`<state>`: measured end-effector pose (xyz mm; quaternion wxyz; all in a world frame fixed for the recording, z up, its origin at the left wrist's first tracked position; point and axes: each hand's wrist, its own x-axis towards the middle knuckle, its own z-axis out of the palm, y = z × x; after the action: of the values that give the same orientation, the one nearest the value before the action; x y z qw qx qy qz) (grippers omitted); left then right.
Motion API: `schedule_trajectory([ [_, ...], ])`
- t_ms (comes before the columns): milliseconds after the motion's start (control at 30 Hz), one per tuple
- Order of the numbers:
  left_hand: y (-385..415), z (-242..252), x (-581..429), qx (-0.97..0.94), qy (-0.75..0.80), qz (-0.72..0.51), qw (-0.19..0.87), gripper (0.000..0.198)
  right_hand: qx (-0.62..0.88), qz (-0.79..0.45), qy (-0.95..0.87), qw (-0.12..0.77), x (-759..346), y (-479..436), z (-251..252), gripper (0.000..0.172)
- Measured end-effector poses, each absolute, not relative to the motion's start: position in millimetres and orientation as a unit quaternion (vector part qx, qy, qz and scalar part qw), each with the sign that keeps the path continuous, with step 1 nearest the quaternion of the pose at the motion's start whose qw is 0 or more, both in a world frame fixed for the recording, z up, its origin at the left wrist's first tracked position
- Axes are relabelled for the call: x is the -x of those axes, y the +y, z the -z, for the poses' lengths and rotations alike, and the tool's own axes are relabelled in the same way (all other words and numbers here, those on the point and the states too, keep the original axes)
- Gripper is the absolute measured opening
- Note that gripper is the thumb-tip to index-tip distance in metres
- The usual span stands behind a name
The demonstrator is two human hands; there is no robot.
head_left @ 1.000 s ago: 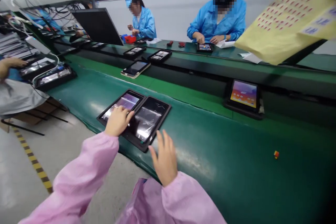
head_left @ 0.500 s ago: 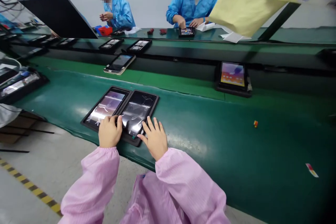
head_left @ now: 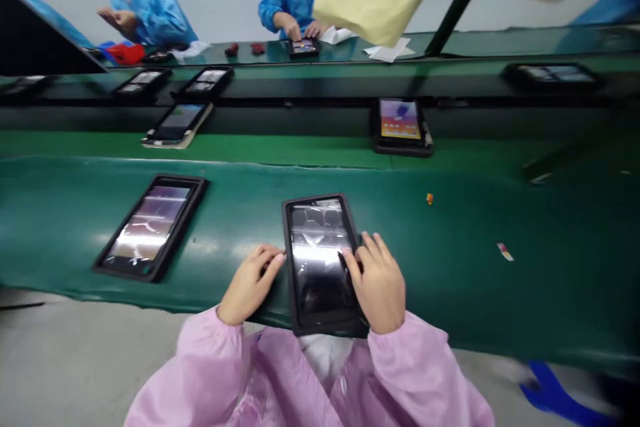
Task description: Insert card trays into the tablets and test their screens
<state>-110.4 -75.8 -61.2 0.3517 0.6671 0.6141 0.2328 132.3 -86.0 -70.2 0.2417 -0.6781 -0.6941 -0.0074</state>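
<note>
One tablet [head_left: 320,247] has moved to bottom middle, apart from the left tablet [head_left: 153,223]; right fingers [head_left: 370,247] hold it, left fingers [head_left: 270,255] unclear.

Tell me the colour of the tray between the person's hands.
The tray is near black, showing best in the head view.

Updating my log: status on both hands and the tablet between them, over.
Left hand at left side of near tablet, right hand at its right side. Face up at bench edge. Second tablet apart to the left, not in the way.
</note>
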Motion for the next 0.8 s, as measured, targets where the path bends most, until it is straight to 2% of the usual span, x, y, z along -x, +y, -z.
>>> schedule_trajectory([
  [67,-61,67,73,-0.668,0.605,-0.267,0.341,0.045,0.724,-0.002,-0.647,0.239,-161,-84,67,0.04],
  [167,-32,72,31,-0.69,0.616,-0.279,0.26,0.054,0.76,-0.067,-0.604,0.23,-182,-68,59,0.035],
  [267,-6,71,5,-0.74,0.611,-0.238,0.152,0.051,0.76,-0.132,-0.597,0.22,-187,-48,53,0.036],
  [400,21,65,-14,-0.766,0.612,-0.18,0.075,0.057,0.755,-0.16,-0.602,0.204,-189,-24,51,0.044],
  [500,42,59,-22,-0.778,0.608,-0.148,0.055,0.061,0.752,-0.169,-0.603,0.205,-193,-11,51,0.045],
  [667,60,53,-19,-0.796,0.591,-0.119,0.054,0.056,0.75,-0.168,-0.599,0.225,-184,-26,57,0.047],
  [800,54,58,-13,-0.81,0.575,-0.113,0.024,0.055,0.746,-0.154,-0.574,0.299,-164,-60,73,0.046],
])
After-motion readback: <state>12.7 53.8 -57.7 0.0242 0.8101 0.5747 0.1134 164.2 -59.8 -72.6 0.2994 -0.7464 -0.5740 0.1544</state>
